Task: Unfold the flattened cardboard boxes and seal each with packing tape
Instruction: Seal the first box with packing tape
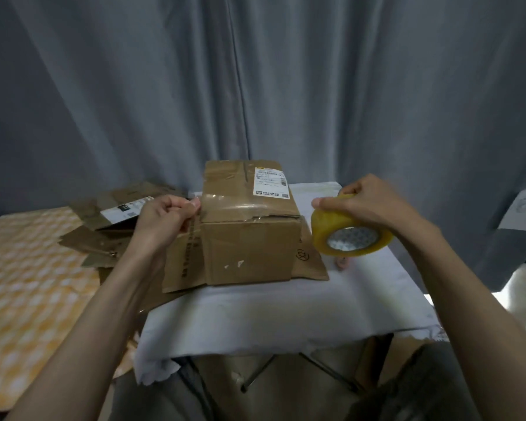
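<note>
Forearms frame the box (pixel 249 238) at centre on the bench (pixel 286 314). Left hand (pixel 164 217) pinches the tape end at its left top edge; right hand (pixel 368 202) grips the roll (pixel 351 235). Advice: keep strip taut, centred over the seam, press flat.

Bare forearms, no sleeves; dark grey trousers (pixel 438 387).

The box (pixel 249 238) is matt brown cardboard, creased, with glossy clear tape across its top and a white paper label (pixel 270 180). The tape roll (pixel 346 235) is shiny yellowish plastic. White cloth (pixel 271 314) covers the worktop; grey fabric curtains (pixel 195 86) hang matt.
</note>
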